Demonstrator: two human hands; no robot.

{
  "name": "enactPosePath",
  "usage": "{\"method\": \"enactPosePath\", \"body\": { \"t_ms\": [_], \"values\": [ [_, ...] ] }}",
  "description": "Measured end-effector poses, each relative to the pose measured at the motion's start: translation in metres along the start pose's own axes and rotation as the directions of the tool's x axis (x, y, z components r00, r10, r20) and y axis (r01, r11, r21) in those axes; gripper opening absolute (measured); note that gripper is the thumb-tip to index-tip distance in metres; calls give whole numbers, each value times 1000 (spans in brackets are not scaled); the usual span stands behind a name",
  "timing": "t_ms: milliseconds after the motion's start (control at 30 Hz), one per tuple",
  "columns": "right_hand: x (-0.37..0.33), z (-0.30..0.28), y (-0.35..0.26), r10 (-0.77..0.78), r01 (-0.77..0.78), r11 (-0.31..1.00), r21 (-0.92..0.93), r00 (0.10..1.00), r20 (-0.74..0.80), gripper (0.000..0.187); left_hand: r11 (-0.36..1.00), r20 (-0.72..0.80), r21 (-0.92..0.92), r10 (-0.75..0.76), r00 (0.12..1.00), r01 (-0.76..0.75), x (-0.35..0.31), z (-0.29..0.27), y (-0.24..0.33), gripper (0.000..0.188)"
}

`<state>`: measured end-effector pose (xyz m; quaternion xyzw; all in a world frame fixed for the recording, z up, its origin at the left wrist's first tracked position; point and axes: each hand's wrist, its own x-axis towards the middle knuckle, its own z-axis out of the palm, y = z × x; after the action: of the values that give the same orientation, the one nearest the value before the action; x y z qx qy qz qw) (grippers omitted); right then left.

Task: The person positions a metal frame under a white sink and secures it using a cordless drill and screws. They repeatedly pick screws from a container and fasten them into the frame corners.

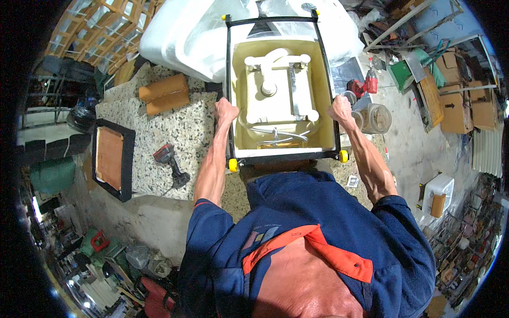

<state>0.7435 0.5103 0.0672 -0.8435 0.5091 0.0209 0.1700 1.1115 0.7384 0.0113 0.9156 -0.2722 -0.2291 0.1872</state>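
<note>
A cream rectangular tub lies in front of me, hollow side up, with a black frame around its rim. Yellow caps sit on the frame's corners. Inside the tub I see a white pipe elbow, metal bars and a thin looped hose. My left hand is closed on the frame's left side, and opposite it my right hand is closed on the right side. The curled fingers are partly hidden in both hands.
On the speckled surface to my left lie a cordless drill, a cardboard piece and a black-edged panel. Right of the tub are a red power tool and a clear jar. White wrapped plastic stands behind.
</note>
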Motion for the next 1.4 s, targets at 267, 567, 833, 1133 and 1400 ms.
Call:
{"method": "enactPosePath", "body": {
  "t_ms": [267,567,833,1133,1400],
  "values": [
    [-13,-8,3,100,-103,994,34,992,74,32,992,58,127,15,998,-22,15,4,8,51],
    [-76,-33,25,75,-58,940,336,997,-37,44,963,-80,91,261,962,-254,-59,-26,-14,58],
    [-128,-27,25,143,-170,798,578,985,93,39,960,-124,-23,275,953,-280,-105,-32,-17,38],
    [-92,-7,29,42,19,892,451,991,-126,40,918,-233,-108,350,907,-382,-77,-29,-2,26],
    [-82,-11,32,58,-15,893,450,995,-81,41,904,-241,-107,381,893,-415,-67,-19,0,29]
  ]
}}
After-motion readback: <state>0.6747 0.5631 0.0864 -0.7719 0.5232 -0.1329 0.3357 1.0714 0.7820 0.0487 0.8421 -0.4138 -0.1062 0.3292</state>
